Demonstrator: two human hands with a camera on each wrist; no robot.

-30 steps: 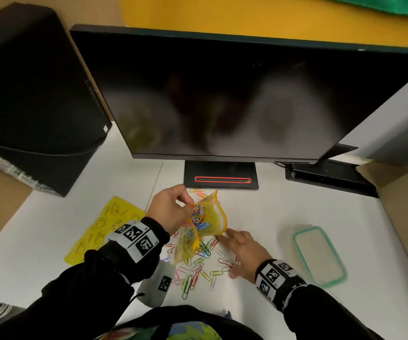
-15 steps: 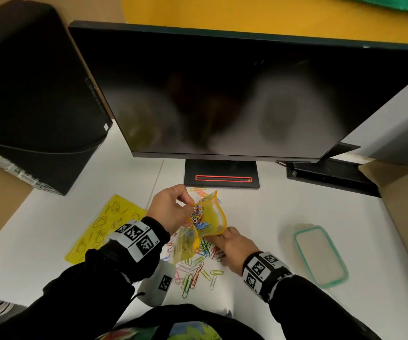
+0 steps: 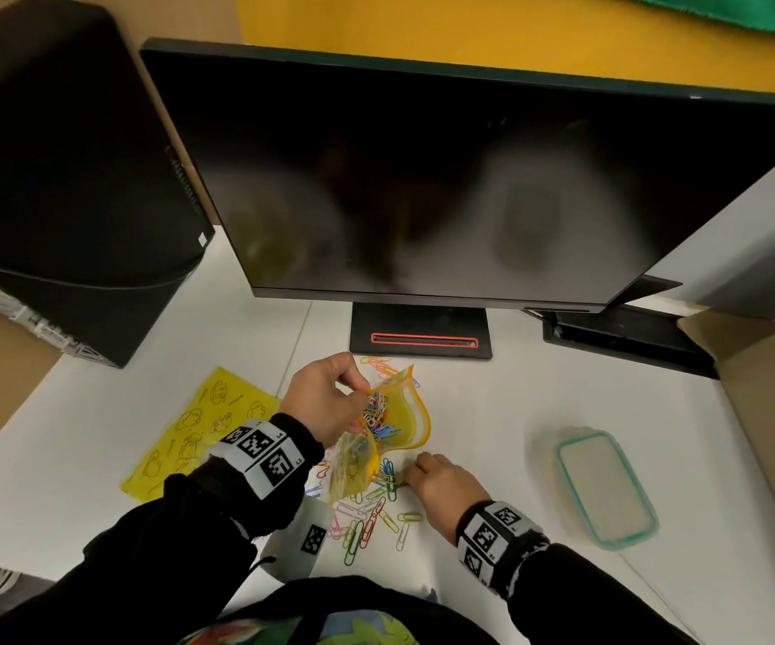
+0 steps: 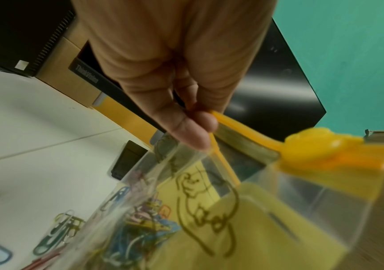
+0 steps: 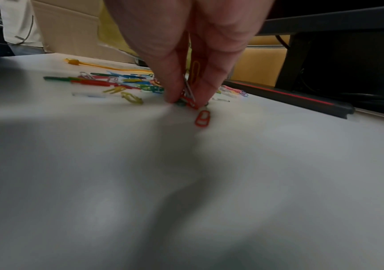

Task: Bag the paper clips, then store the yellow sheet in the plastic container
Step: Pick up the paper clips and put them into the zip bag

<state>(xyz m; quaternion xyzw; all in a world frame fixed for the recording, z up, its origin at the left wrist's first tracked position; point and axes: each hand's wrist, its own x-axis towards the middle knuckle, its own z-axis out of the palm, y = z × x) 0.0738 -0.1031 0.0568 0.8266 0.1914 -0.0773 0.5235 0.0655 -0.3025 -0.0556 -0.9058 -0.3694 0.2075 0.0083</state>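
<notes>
My left hand (image 3: 325, 402) holds a clear zip bag (image 3: 392, 423) with a yellow rim above the desk, pinching its open edge (image 4: 211, 126) between thumb and finger. Several coloured paper clips (image 4: 140, 235) lie inside the bag. More paper clips (image 3: 367, 519) are scattered on the white desk below it. My right hand (image 3: 441, 481) is down on the desk, its fingertips (image 5: 186, 98) pinching a few clips, with a red clip (image 5: 202, 118) lying loose just in front. The yellow sheet (image 3: 199, 435) with line drawings lies flat at the left. The plastic container (image 3: 604, 486) with a teal-rimmed lid sits at the right.
A large dark monitor (image 3: 469, 179) on a stand (image 3: 420, 332) fills the back of the desk. A black computer case (image 3: 50, 179) stands at the left, cardboard (image 3: 767, 388) at the right. A white tag (image 3: 304, 537) hangs by my left sleeve.
My right hand has drawn back from the far clips toward me and to the left, and its fingers have closed on clips beside the bag. The left hand keeps the bag held up.
</notes>
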